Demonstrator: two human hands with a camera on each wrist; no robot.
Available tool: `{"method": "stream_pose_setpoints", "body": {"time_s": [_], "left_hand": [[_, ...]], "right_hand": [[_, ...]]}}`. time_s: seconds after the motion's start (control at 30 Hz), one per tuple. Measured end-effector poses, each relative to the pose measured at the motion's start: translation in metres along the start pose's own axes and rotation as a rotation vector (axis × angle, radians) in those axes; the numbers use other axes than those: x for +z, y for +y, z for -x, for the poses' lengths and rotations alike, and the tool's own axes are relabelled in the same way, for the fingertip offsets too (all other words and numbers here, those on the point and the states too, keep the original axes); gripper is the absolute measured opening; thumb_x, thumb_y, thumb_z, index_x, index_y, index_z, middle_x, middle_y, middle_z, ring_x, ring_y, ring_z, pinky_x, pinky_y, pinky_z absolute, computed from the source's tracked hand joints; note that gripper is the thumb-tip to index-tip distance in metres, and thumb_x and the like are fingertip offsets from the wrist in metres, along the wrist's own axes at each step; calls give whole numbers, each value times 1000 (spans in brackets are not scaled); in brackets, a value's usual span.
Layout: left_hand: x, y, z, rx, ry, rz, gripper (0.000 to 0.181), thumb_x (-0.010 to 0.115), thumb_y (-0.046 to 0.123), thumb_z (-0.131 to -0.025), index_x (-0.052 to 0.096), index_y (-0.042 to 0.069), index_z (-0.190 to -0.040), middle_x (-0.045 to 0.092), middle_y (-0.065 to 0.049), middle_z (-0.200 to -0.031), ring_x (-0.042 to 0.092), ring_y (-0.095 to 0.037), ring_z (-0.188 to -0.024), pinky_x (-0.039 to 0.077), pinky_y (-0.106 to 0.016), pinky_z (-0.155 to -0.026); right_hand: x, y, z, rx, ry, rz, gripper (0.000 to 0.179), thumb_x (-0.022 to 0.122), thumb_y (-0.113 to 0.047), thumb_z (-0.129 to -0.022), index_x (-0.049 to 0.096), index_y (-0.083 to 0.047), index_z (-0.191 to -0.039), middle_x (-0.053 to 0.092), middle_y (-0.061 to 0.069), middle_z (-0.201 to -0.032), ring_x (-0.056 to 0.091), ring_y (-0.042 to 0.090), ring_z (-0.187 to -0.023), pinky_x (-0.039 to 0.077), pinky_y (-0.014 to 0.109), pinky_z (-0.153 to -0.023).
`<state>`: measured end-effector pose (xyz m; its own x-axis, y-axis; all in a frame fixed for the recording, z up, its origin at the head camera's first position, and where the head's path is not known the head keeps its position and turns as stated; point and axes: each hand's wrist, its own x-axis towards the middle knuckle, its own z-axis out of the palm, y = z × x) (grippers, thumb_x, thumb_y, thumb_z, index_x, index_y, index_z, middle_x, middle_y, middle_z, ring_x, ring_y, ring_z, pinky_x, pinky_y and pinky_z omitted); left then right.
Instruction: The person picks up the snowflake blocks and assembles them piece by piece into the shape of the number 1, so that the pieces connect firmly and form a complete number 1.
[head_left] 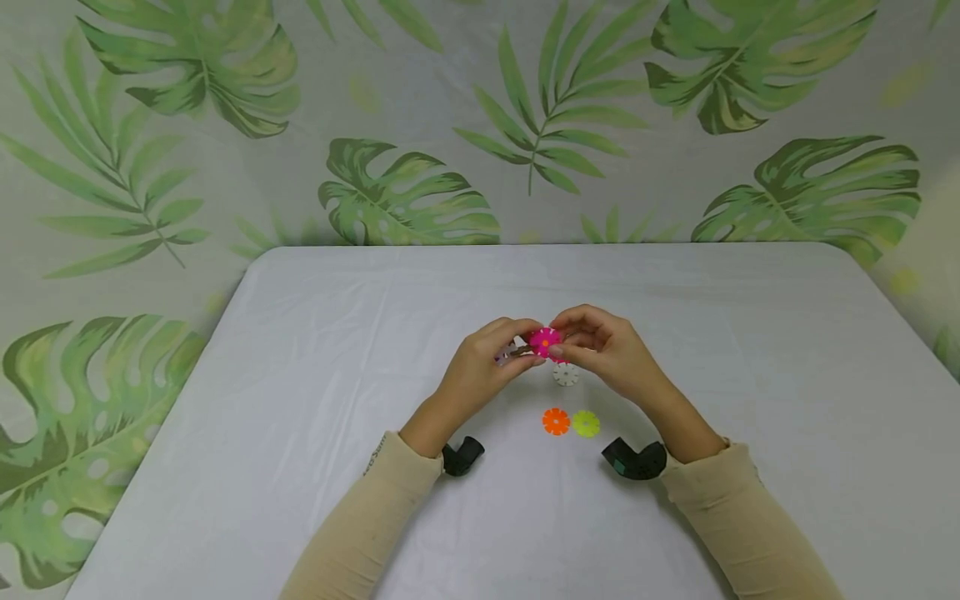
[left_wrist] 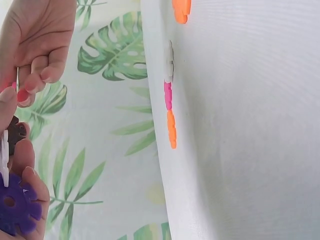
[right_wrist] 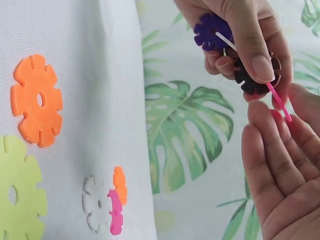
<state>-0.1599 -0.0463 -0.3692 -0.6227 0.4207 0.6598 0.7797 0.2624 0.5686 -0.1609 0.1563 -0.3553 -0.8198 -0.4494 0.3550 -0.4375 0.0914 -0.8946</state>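
Notched plastic discs with round centre holes are joined in a cluster between the hands. My left hand (head_left: 480, 362) grips it, its fingers round a purple disc (right_wrist: 212, 31), a white disc (right_wrist: 225, 41) and a dark brown disc (right_wrist: 255, 75). A pink disc (head_left: 545, 342) stands edge-on against the brown one, under the left thumb in the right wrist view. My right hand (head_left: 611, 354) pinches the pink disc's outer edge between thumb and fingers. The cluster is held above the table, partly hidden by the left hand.
On the white-covered table (head_left: 360, 375), an orange disc (head_left: 556, 422) and a yellow-green disc (head_left: 587, 423) lie side by side nearer the body. A loose white disc (head_left: 566, 374) lies beyond them, with another pink piece (right_wrist: 116, 212) and a small orange one (right_wrist: 120, 185) beside it.
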Motion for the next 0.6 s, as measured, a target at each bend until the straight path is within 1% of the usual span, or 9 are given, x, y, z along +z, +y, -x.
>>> {"method": "stream_pose_setpoints", "body": {"time_s": [0.13,0.23,0.27,0.3,0.5,0.53,0.6], "left_hand": [[-2,-2,0,-7,10,-4,36,75,2,-71,60,3,-104,60,-4,-90,56,-9,-84,46,-13,-73],[-4,-4,1,-6,20,-20,37,75,1,-70,60,3,-104,60,-4,-89,56,-9,-83,45,-12,-72],[-4,-4,1,-6,24,-26,37,75,2,-70,60,3,-104,60,-4,-89,56,-9,-83,45,-12,-72],[-5,-5,1,-7,25,-32,37,75,3,-71,60,3,-105,60,-4,-89,56,-9,-83,45,-12,-72],[-8,-5,-1,-30,29,-47,37,75,7,-72,60,3,-105,61,-4,-89,56,-10,-84,46,-14,-72],[-9,-5,-1,-32,31,-49,37,75,7,-72,60,3,-105,61,-4,-89,57,-11,-84,46,-14,-72],[-10,-6,-1,-33,36,-52,38,75,7,-72,60,2,-106,61,-4,-89,57,-12,-84,46,-14,-72]], "right_hand": [[-1,-11,-1,-19,21,69,27,62,9,-79,55,7,-105,59,16,-94,61,19,-82,50,25,-70],[-2,-22,-1,-24,33,108,29,61,11,-78,54,9,-106,59,19,-96,59,20,-86,49,24,-75],[-3,-23,-1,-26,38,115,29,61,11,-79,54,9,-106,59,20,-97,59,21,-87,49,24,-76],[-5,-22,0,-27,41,122,29,61,10,-79,53,9,-107,59,19,-99,59,23,-89,48,23,-77],[-17,-4,1,-31,39,125,34,63,3,-81,52,4,-113,57,18,-106,57,20,-96,46,26,-83],[-17,-4,1,-24,37,134,35,64,4,-80,52,4,-114,57,19,-107,57,19,-97,45,26,-83],[-17,-9,2,3,37,162,36,64,4,-80,52,5,-114,57,18,-108,56,24,-99,45,26,-84]]}}
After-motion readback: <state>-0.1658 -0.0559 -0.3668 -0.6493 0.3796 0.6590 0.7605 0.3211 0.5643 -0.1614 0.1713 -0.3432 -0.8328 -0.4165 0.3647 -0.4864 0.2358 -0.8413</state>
